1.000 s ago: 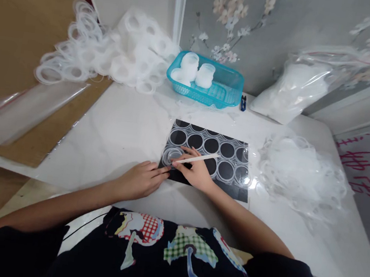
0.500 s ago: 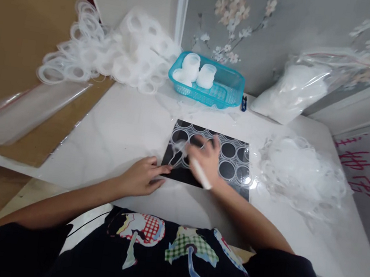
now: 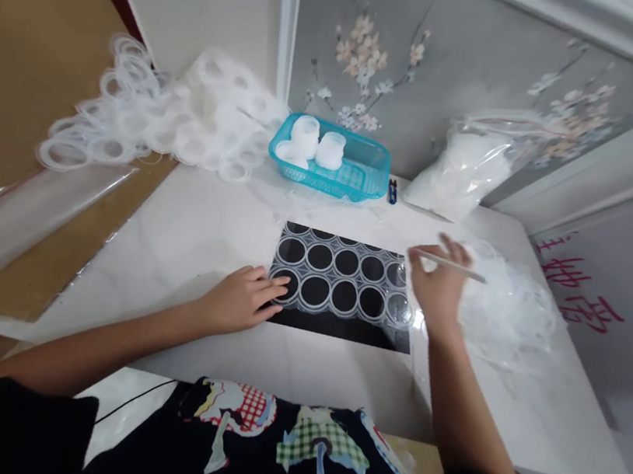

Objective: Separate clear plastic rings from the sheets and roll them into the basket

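My left hand (image 3: pixel 246 299) lies flat with its fingers stretched out, the tips resting on the left end of a black sheet (image 3: pixel 339 328). Rows of clear-rimmed circles (image 3: pixel 343 296) cover most of this sheet under shiny clear film. My right hand (image 3: pixel 437 289) is raised just past the sheet's right end, beside a heap of translucent film scraps (image 3: pixel 510 303). A thin, pale stick-like tool (image 3: pixel 459 268) sits in its curled fingers, pointing right. I cannot make out whether a scrap is also pinched at the fingertips.
A blue plastic basket (image 3: pixel 352 192) with several white round stacks (image 3: pixel 305 138) stands at the back. Small dark blue snips (image 3: pixel 392 192) lie beside it, near a filled clear bag (image 3: pixel 467 172). White ring-shaped scraps (image 3: pixel 192 114) are heaped at the back left by a flat plastic bag (image 3: pixel 31 213).
My right hand has moved right, from over the sheet to the scrap heap, with the tool. The crumpled clear film by my left fingertips is gone from the sheet. The view has shifted slightly.
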### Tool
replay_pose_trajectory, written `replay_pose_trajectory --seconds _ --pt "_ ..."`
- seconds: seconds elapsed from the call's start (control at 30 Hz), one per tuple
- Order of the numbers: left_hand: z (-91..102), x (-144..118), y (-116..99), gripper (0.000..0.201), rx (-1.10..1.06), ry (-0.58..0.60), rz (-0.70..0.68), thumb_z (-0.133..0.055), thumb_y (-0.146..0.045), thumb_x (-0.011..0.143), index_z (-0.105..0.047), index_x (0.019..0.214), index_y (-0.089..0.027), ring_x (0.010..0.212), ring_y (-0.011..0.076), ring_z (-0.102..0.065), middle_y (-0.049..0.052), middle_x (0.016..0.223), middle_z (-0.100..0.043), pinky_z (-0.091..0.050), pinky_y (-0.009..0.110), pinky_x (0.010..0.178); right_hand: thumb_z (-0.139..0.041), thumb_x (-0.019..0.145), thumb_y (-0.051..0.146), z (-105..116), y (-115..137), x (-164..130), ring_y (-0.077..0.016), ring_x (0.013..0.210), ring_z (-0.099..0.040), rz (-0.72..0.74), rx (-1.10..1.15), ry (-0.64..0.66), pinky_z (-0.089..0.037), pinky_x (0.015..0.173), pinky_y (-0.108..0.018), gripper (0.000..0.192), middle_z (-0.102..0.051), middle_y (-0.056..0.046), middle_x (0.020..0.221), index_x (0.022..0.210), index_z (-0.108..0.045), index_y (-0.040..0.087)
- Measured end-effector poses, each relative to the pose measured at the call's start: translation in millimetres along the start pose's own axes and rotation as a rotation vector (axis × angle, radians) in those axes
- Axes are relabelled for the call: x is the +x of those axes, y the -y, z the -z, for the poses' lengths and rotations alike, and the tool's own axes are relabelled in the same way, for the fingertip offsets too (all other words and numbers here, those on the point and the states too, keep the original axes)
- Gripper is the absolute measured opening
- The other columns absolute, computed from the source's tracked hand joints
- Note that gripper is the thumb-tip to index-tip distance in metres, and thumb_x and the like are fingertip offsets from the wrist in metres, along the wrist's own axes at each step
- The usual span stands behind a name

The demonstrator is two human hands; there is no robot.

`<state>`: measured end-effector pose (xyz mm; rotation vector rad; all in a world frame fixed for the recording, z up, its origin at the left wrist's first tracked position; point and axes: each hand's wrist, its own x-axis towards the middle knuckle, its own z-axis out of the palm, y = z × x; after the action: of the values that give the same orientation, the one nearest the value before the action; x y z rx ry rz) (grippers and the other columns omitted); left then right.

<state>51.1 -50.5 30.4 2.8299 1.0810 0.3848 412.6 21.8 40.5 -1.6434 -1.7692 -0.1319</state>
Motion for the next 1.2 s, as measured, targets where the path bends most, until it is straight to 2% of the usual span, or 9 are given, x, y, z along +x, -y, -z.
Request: replay_pose_trajectory --seconds 0.07,0.13,0.2,0.3,0.4,0.67,1.0,1.1,1.2 --pt "-2.1 10 5 0.029 0.064 0.041 0.029 -0.051 -0.035 0.097 -0.064 0.116 -0.017 0.094 0.0229 -0.056 0.006 0.129 -0.064 -0.045 0.037 0.083 -0.059 0.085 0.034 -22 41 -8 -0.0282 0.096 -0.064 -0.023 0.329 0.187 -0.047 0.090 -0.050 0.016 -0.072 -0.009 0.090 0.081 -0.068 0.022" --pt "-5.3 16 9 0.030 0.109 0.068 0.046 -0.051 -0.037 0.097 -0.065 0.116 -0.016 0.094 0.0240 -0.057 0.007 0.128 -0.064 -0.045 0.038 0.082 -0.063 0.084 0.035 -44 78 -13 -0.0233 0.079 -0.066 -0.050 0.583 0.414 -0.052 0.077 -0.041 0.014 -0.072 -0.005 0.079 0.081 -0.069 0.022" --pt "-8.7 17 10 0.031 0.123 0.070 0.050 -0.051 -0.036 0.097 -0.064 0.116 -0.015 0.096 0.0243 -0.057 0.008 0.128 -0.064 -0.045 0.038 0.081 -0.067 0.082 0.034 -64 105 -17 -0.0219 0.078 -0.067 -0.040 0.740 0.507 -0.053 0.075 -0.037 0.012 -0.073 -0.005 0.080 0.081 -0.069 0.022" --pt "-12.4 13 12 0.032 0.081 0.048 0.052 -0.050 -0.035 0.098 -0.062 0.120 -0.015 0.098 0.0235 -0.058 0.009 0.129 -0.063 -0.046 0.038 0.084 -0.068 0.081 0.031 -85 124 -20 -0.0211 0.077 -0.069 -0.053 0.885 0.585 -0.054 0.072 -0.034 0.012 -0.074 -0.005 0.081 0.079 -0.071 0.020" --pt "-13.7 9 16 0.032 0.002 0.043 0.069 -0.053 -0.035 0.097 -0.062 0.119 -0.015 0.096 0.0225 -0.057 0.007 0.127 -0.064 -0.047 0.036 0.084 -0.068 0.081 0.030 -94 126 -23 -0.0213 0.075 -0.070 -0.061 0.914 0.628 -0.055 0.070 -0.033 0.012 -0.075 -0.005 0.081 0.079 -0.072 0.020" --pt "-11.0 9 23 0.032 -0.133 0.041 0.097 -0.059 -0.034 0.093 -0.062 0.119 -0.016 0.086 0.0199 -0.054 0.005 0.127 -0.065 -0.048 0.033 0.080 -0.069 0.082 0.026 -94 128 -27 -0.0220 0.081 -0.070 0.022 0.829 0.556 -0.055 0.077 -0.035 0.010 -0.075 -0.006 0.082 0.075 -0.075 0.021" --pt "-12.4 7 26 0.033 -0.191 0.060 0.118 -0.059 -0.036 0.093 -0.063 0.120 -0.018 0.087 0.0199 -0.053 0.004 0.126 -0.065 -0.047 0.034 0.080 -0.067 0.083 0.033 -94 127 -27 -0.0230 0.080 -0.069 -0.039 0.803 0.577 -0.056 0.075 -0.036 0.014 -0.074 -0.007 0.085 0.078 -0.074 0.022" --pt "-12.0 7 28 0.035 -0.207 0.064 0.129 -0.059 -0.037 0.092 -0.063 0.121 -0.017 0.088 0.0205 -0.053 0.006 0.123 -0.067 -0.047 0.034 0.080 -0.065 0.085 0.032 -92 125 -29 -0.0249 0.087 -0.068 0.042 0.733 0.574 -0.055 0.081 -0.040 0.014 -0.075 -0.006 0.085 0.080 -0.074 0.022" --pt "-10.5 7 30 0.038 -0.221 0.084 0.145 -0.062 -0.038 0.090 -0.062 0.123 -0.018 0.091 0.0218 -0.054 0.007 0.113 -0.069 -0.047 0.034 0.081 -0.060 0.089 0.027 -89 127 -40 -0.0300 0.114 -0.059 0.257 0.598 0.527 -0.047 0.096 -0.049 0.014 -0.076 -0.006 0.095 0.086 -0.073 0.024"
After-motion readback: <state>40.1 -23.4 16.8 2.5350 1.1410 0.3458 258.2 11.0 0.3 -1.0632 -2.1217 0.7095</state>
